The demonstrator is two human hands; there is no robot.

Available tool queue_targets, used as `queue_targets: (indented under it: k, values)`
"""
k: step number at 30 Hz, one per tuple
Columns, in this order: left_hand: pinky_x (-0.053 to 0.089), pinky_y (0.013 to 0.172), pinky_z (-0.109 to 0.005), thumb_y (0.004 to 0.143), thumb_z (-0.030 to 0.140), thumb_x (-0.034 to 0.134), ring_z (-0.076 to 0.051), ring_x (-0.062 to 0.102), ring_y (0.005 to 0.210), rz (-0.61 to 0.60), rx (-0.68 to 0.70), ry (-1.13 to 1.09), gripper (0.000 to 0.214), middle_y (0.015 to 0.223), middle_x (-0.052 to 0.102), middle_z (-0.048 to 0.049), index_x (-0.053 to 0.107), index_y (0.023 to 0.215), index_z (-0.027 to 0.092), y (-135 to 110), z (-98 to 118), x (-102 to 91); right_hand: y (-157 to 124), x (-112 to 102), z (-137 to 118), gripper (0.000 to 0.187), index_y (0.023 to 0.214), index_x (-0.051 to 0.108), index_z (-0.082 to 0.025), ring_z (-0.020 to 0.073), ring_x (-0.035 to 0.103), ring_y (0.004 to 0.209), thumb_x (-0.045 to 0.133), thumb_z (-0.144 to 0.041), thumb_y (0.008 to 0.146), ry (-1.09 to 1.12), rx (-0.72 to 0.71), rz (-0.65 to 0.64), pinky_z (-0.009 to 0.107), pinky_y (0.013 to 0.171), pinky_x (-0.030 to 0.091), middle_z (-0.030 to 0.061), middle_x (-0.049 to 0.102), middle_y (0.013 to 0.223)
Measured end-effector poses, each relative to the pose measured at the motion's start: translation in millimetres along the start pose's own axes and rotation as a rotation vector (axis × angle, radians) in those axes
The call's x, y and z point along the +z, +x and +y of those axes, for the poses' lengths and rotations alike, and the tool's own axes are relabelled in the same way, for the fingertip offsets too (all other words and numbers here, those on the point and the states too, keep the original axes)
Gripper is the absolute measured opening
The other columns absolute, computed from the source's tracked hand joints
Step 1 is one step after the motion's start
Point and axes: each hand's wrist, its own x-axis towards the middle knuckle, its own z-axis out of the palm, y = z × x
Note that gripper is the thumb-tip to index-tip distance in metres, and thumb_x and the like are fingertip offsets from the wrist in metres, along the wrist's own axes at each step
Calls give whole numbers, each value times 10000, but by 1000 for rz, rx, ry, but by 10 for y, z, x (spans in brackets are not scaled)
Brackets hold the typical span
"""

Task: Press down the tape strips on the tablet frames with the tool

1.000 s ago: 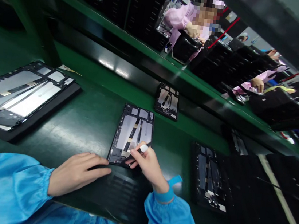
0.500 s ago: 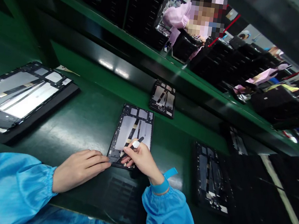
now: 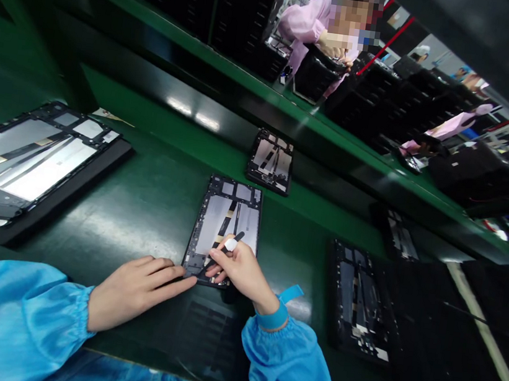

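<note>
A black tablet frame (image 3: 223, 231) lies face up on the green bench, with silver panels and strips of black and gold tape inside it. My right hand (image 3: 240, 273) is over its lower part, pinching a slim black spudger (image 3: 222, 252), whose tip lies low against the frame near the bottom left. A white finger cot (image 3: 230, 245) shows on one fingertip. My left hand (image 3: 141, 288) lies flat with its fingers extended, their tips at the frame's lower left corner. Part of the frame is hidden under my right hand.
A larger open tablet frame (image 3: 27, 167) sits on a black pad at the left, and dark frames lie ahead (image 3: 270, 161) and to the right (image 3: 357, 298). Beyond a raised shelf, co-workers in pink smocks (image 3: 311, 26) handle items among stacked black trays (image 3: 244, 14).
My right hand has moved up over the frame and the spudger stands at a steeper angle. My left fingers have shifted onto the frame's corner. The whole view has turned slightly.
</note>
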Motion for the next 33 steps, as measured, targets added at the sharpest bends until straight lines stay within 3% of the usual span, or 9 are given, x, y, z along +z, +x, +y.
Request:
queue_targets:
  k: [3, 9, 15, 22, 33]
  values:
    - [444, 782, -319, 1024, 42, 339, -200, 610, 935, -40, 13, 63, 420, 1142, 694, -75, 588, 1330, 186, -26, 20, 41, -40, -30, 14, 425, 801, 533, -216, 202, 751, 561, 789, -549, 740, 12, -17, 53, 193, 402, 540, -30, 666, 583]
    - [466, 836, -330, 1021, 111, 390, -218, 595, 996, -70, -27, 58, 409, 1174, 661, -80, 558, 1377, 222, -86, 23, 151, -301, -144, 191, 347, 819, 563, -220, 228, 753, 654, 737, -520, 835, -30, -183, 287, 246, 459, 557, -6, 668, 659]
    - [469, 866, -335, 1024, 62, 354, -219, 610, 997, -30, -29, 7, 412, 1158, 659, -88, 583, 1338, 200, -56, 0, 133, -386, -124, 253, 231, 850, 606, -220, 195, 688, 576, 686, -431, 901, -190, -229, 293, 257, 479, 497, -12, 664, 650]
    - [480, 916, -355, 1081, 144, 350, -238, 600, 1120, 12, -34, -33, 346, 1280, 650, -85, 624, 1281, 210, 14, -8, 95, -335, -113, 269, 294, 807, 574, -223, 230, 745, 649, 722, -474, 850, -26, -199, 290, 245, 462, 501, -7, 665, 643]
    - [509, 899, -353, 1053, 105, 370, -235, 619, 1087, -20, -7, 22, 376, 1234, 679, -77, 613, 1318, 218, 48, -30, 80, -346, -109, 288, 190, 818, 593, -208, 197, 722, 597, 688, -362, 878, -79, -222, 289, 223, 472, 494, -6, 684, 629]
